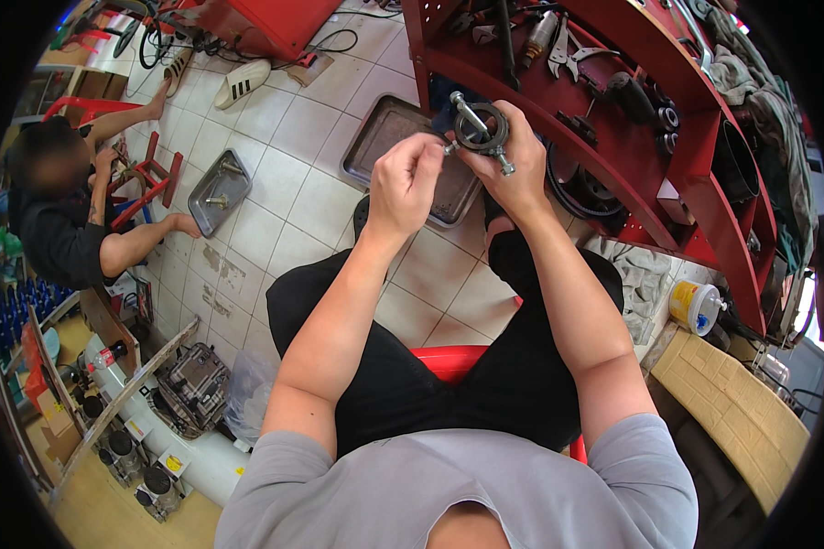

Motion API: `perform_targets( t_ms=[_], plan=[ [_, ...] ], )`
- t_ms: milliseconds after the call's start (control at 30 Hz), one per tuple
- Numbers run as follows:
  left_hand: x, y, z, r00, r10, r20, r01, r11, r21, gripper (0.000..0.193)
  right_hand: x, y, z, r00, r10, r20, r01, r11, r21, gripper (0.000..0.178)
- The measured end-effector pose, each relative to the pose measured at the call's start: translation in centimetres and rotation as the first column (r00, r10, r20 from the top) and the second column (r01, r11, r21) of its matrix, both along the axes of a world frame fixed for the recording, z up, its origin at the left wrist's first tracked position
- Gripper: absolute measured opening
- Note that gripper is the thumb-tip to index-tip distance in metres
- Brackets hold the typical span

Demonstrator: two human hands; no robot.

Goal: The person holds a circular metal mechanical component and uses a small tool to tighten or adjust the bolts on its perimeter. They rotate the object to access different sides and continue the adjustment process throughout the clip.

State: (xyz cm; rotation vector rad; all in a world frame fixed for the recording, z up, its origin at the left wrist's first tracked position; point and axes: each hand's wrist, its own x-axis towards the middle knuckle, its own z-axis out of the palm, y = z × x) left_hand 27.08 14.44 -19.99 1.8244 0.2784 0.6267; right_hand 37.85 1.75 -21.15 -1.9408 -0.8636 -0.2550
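My right hand (pixel 519 163) is closed around the side of a dark ring-shaped metal part (pixel 485 146), holding it up above a metal tray (pixel 368 151). A long silvery bolt (pixel 468 112) lies across the ring's upper left, and another bolt (pixel 506 165) sticks out at its near side. My left hand (pixel 406 180) is at the ring's left, thumb and fingers pinched at the end of a small bolt (pixel 450 147). The fingertips partly cover that bolt, so how far it sits in the ring is hidden.
A red tool cabinet (pixel 645 215) with wrenches and pliers stands close on my right. Left of the big tray, a smaller tray (pixel 203 212) holds metal parts on the tiled floor. A seated person (pixel 59 229) is at the far left. A white tub (pixel 696 306) stands at right.
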Motion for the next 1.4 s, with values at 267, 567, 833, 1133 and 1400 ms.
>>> perform_targets(
  t_ms=[267, 567, 833, 1133, 1400],
  plan=[
    [-0.4, 0.7, 0.0, 0.988, -0.077, -0.130, 0.087, 0.994, 0.072, 0.019, -0.1, 0.0, 0.1, 1.000, -0.002, -0.006, 0.002, 1.000, 0.007, 0.059],
    [-0.1, 0.1, 0.1, 0.997, -0.044, -0.061, 0.043, 0.999, -0.016, 0.018, -0.1, 0.1, 0.1, 1.000, -0.008, -0.011, 0.008, 1.000, 0.003, 0.058],
    [0.1, -0.2, -0.2, 1.000, -0.024, 0.008, 0.024, 1.000, -0.017, 0.019, 0.0, 0.1, 0.2, 0.999, 0.001, -0.041, 0.000, 1.000, 0.028, 0.057],
    [0.1, -0.2, 0.0, 1.000, -0.012, -0.009, 0.012, 1.000, 0.001, 0.019, 0.1, 0.0, -0.1, 0.999, 0.012, -0.046, -0.011, 1.000, 0.018, 0.057],
    [-0.3, 0.5, -0.5, 0.995, -0.085, -0.061, 0.079, 0.993, -0.085, 0.016, -0.2, 0.1, 0.6, 1.000, 0.005, -0.017, -0.005, 1.000, -0.002, 0.057]
  ],
)
